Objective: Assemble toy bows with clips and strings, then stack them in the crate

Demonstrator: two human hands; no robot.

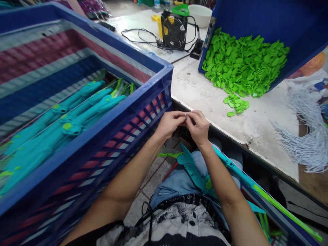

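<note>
Our left hand (pixel 169 125) and right hand (pixel 200 126), grips closed, pinch a white piece (pixel 186 114) (cord, perhaps); slackening could drop it.

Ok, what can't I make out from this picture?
Head view, all:
Small white piece between left hand and right hand: too small, partly covered by them.
Teal part on the jeans: partly behind the right forearm.
Blue crate: cut off by left edge.
Blue bin: cut off by upper edge.
</note>
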